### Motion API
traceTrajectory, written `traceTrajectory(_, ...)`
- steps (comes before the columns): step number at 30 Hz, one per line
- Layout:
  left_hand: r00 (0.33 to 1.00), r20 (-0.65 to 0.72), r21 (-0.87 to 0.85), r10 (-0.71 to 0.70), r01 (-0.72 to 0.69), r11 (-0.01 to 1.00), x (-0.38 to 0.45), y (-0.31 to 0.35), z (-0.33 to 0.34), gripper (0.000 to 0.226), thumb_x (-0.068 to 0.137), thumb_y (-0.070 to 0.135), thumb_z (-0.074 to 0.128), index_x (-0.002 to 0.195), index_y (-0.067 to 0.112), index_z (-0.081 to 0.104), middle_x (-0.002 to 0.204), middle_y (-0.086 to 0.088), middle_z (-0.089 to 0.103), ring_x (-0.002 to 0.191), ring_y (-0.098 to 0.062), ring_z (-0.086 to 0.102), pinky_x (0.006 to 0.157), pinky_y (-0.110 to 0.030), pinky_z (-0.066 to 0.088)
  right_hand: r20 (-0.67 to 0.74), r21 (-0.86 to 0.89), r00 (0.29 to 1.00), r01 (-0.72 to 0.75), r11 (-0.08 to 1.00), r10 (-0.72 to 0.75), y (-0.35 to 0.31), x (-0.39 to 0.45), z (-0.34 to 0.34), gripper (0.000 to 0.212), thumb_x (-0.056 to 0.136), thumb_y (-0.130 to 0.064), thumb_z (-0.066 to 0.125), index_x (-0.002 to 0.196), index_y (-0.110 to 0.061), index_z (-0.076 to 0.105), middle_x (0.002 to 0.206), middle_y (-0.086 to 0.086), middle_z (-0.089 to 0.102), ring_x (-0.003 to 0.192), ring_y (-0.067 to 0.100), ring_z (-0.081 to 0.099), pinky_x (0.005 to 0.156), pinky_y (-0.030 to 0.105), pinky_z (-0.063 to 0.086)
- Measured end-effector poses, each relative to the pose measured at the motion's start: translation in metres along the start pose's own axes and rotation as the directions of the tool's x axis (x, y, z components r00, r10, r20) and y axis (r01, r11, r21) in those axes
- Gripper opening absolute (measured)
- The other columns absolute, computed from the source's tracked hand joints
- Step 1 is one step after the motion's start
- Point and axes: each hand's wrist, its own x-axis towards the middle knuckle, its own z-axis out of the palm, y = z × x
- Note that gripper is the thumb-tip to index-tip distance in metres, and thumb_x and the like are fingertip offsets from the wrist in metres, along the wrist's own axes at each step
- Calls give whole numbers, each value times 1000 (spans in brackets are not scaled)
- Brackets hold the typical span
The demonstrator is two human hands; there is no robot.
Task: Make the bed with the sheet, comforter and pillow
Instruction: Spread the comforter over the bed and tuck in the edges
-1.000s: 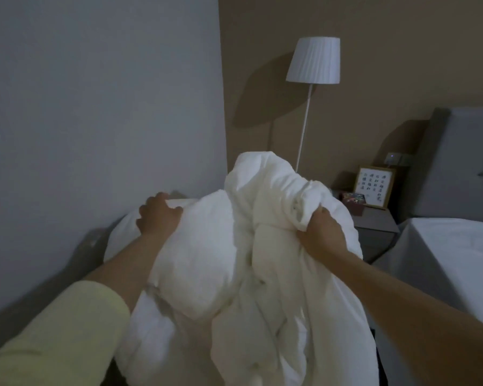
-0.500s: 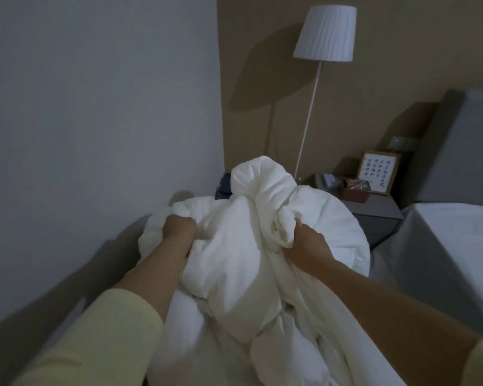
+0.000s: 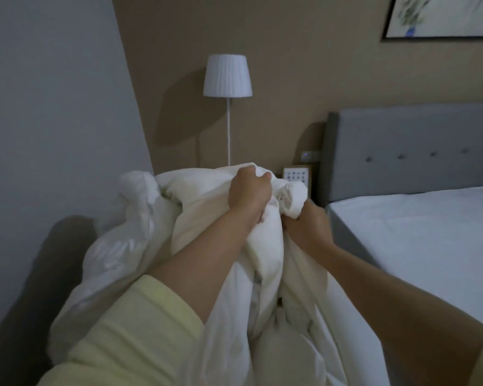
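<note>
Bunched white comforter (image 3: pixel 195 246) held up beside the bed (image 3: pixel 418 232), off its sheeted mattress. Left hand (image 3: pixel 248 190) and right hand (image 3: pixel 307 224) both fisted in the top folds. Judged soft, bulky, light but floppy; best gripped at corners or an edge.

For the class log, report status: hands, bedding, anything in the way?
Left hand and right hand: both in a closed grip on the bunched comforter. Comforter off the bed, not spread. Bed shows white sheet only. Nothing blocking.
</note>
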Motion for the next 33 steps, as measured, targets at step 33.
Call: traceTrajectory(33,90,941,-262,325,-413,872,-373,372,698,12,96,25,51,86,19,52,94,-8,59,75,-20,58,79,-34,56,-866,-130,303,-904,408,397,498,-189,-758,76,93,-38,48,149,-4,10,152,18,24,138,36,27,112,57,18)
